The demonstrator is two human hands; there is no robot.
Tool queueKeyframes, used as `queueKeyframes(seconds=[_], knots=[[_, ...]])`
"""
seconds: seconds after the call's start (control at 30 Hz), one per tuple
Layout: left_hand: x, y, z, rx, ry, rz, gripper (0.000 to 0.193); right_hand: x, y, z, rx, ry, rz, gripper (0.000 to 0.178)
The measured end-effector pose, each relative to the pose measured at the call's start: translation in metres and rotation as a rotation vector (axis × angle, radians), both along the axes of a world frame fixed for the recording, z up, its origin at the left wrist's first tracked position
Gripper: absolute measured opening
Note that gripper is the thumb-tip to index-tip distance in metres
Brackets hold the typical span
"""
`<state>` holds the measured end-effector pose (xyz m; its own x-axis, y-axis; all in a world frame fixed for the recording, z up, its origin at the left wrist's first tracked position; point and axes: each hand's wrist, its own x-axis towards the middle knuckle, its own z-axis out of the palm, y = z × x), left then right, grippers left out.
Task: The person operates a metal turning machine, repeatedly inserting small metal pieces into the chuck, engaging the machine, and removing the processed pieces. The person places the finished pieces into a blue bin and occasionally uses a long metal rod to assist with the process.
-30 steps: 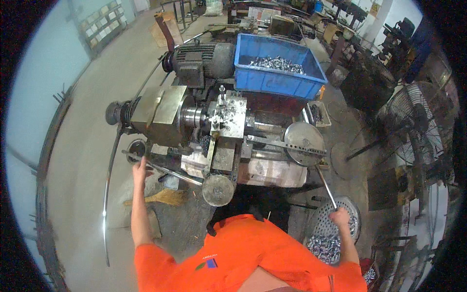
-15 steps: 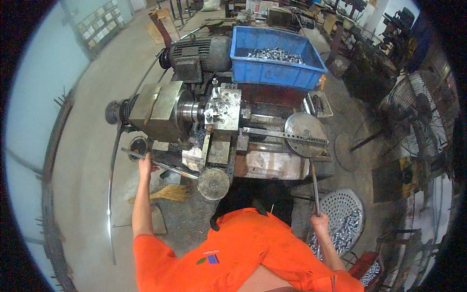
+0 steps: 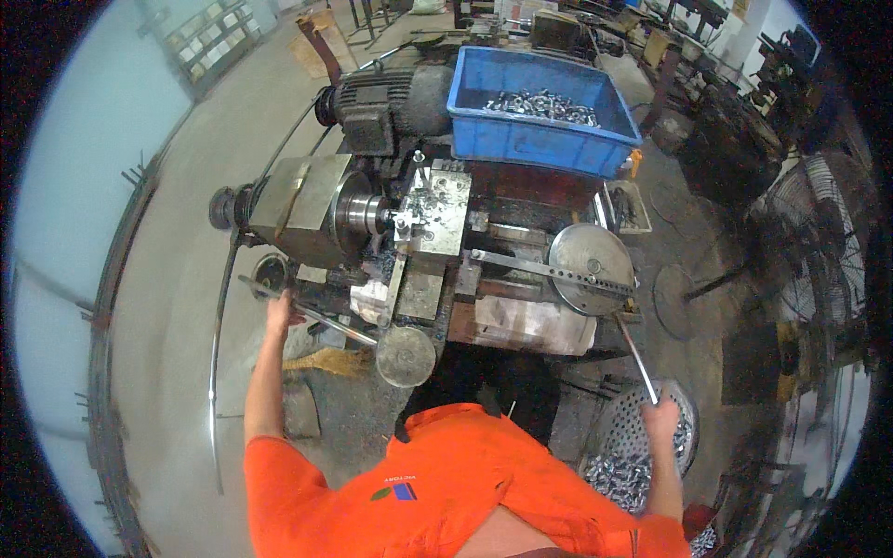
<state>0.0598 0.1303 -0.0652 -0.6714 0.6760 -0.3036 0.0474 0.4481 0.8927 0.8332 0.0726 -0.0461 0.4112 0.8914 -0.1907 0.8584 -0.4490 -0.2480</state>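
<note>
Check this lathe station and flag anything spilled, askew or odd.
Nothing looks clearly wrong. The left hand grips a lever, the right hand a long handle. Metal parts sit inside the blue bin and the perforated basket.

You stood on a grey concrete floor [image 3: 167, 279], stained darker near the machines. A pale wall [image 3: 65, 186] curved along your left. To your right stood a dark pedestal fan [image 3: 823, 232]; cluttered workbenches [image 3: 595, 28] crowded the far end.
</note>
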Motion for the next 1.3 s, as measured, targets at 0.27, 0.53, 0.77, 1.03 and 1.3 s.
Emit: queueKeyframes(seconds=[0.27, 0.53, 0.77, 1.03, 1.3], knots=[[0.011, 0.007, 0.003, 0.054, -0.047, -0.088, 0.041, 0.087, 0.109, -0.020, 0.155, -0.549, 0.047, 0.070], [-0.039, -0.040, -0.060, -0.059, 0.252, -0.151, 0.048, -0.041, 0.044, -0.033, 0.602, -0.113, 0.107, 0.080], [0.005, -0.013, -0.071, -0.741, 1.124, -0.800, 0.041, -0.105, -0.004, -0.059, 0.405, 0.182, 0.176, 0.053], [0.031, -0.012, -0.214, -0.269, 0.879, 0.005, 0.043, -0.124, 0.011, -0.027, 0.442, 0.118, 0.293, 0.034], [-0.020, -0.023, -0.167, -0.540, 1.060, -0.695, 0.045, -0.129, 0.033, -0.011, 0.544, 0.177, 0.387, 0.031]])
